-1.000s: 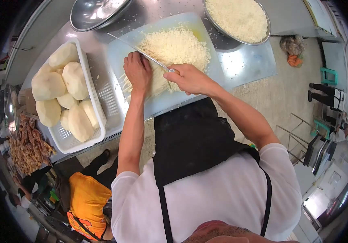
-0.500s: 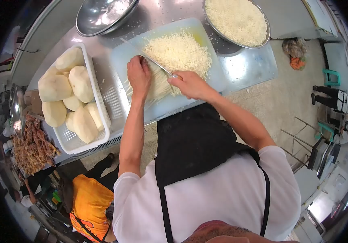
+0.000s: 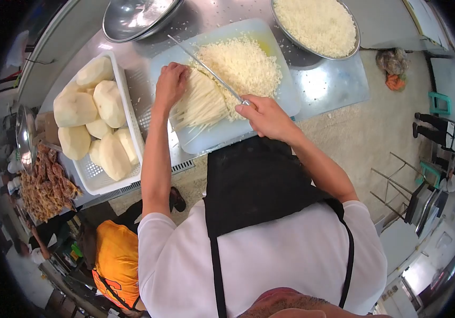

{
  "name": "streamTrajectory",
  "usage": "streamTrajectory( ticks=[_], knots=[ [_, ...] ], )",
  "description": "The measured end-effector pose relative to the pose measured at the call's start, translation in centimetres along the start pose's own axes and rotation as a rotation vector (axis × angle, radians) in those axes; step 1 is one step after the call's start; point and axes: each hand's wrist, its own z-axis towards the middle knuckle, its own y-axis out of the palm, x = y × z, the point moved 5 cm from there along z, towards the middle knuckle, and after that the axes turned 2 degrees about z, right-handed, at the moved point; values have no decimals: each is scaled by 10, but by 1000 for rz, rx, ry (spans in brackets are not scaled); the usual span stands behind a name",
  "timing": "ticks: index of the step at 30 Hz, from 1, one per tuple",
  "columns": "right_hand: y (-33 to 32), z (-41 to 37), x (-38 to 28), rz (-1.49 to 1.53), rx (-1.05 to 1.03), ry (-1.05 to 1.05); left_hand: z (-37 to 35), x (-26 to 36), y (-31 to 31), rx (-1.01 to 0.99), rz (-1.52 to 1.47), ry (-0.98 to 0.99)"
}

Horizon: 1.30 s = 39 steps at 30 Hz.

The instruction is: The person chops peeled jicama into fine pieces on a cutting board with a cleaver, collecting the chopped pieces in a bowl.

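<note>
My right hand (image 3: 262,114) is wrapped round the handle of a long knife (image 3: 206,68), whose blade slants to the upper left between two piles. Thin pale strips (image 3: 201,103) lie left of the blade on a light blue cutting board (image 3: 195,143). Finely chopped pale bits (image 3: 240,66) are heaped right of it. My left hand (image 3: 171,82) rests at the upper left edge of the strips with its fingers curled in; whether it grips any strips is hidden.
Peeled potatoes (image 3: 75,109) fill a white basket (image 3: 132,114) at left. Metal bowls (image 3: 137,18) stand behind the board, and a bowl of chopped bits (image 3: 317,26) at back right. Brown food pieces (image 3: 47,183) lie far left. A person in orange (image 3: 116,259) is at lower left.
My left hand has moved left, uncovering more of the strips. My right hand and the knife handle have shifted slightly right and down, away from the left hand.
</note>
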Motion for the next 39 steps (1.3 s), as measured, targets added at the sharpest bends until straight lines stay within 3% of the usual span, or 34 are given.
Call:
streamTrajectory(
  ticks=[2,4,8,10,12,15,18,19,21,27,31,33,37,39],
  knots=[
    [0,-13,-9,8,-21,46,-26,43,-15,495,185,163],
    [4,-17,-9,12,-47,89,-43,74,0,533,97,115],
    [23,25,28,-7,37,-7,-46,84,28,506,126,5],
    [18,30,15,-67,54,-57,-44,86,30,506,174,-19],
    [15,16,7,6,-86,163,-46,83,33,506,197,-22],
    [20,0,-8,71,-40,117,-45,85,33,510,187,-32],
    [29,39,31,0,-15,4,-44,85,32,488,194,-43],
    [24,34,14,-1,-12,0,-43,85,31,491,194,-40],
    [17,13,-6,-6,-88,160,-44,83,33,476,179,-57],
    [32,34,26,69,-77,121,-43,82,35,488,194,-51],
    [25,4,-5,44,-113,193,-46,86,33,448,165,-58],
    [32,2,4,161,-70,183,-43,85,33,486,178,-54],
    [40,35,31,105,-87,138,-45,73,28,523,145,-37],
    [38,36,37,139,-47,134,-42,59,8,671,46,49]
  ],
)
